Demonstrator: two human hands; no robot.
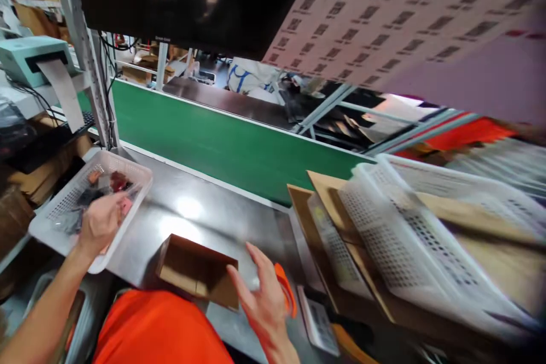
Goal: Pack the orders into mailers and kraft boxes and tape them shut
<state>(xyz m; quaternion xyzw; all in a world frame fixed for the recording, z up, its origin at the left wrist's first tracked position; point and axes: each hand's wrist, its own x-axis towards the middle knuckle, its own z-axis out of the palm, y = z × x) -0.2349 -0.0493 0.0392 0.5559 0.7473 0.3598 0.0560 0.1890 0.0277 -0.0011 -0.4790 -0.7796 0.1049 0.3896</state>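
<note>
My left hand (101,223) reaches into a shallow white perforated basket (143,190) on the left. Its fingers are curled, and what they hold, if anything, is hidden. Small plastic-bagged items (119,181), some dark, some red or pink, lie around it in the basket. In front of my body an open cardboard box (198,273) stands on the metal table, its inside bare. My right hand (263,293) is just right of the box, thumb and fingers apart, holding nothing. Partly behind that hand shows an orange curved object (285,290), its kind unclear.
Stacked white baskets (426,239) and cardboard sheets (336,227) stand at right. Beyond the metal table (170,182) runs a green belt (213,148). A black monitor (183,0) and a sheet of printed codes (375,23) hang above. A label printer (36,62) sits at left.
</note>
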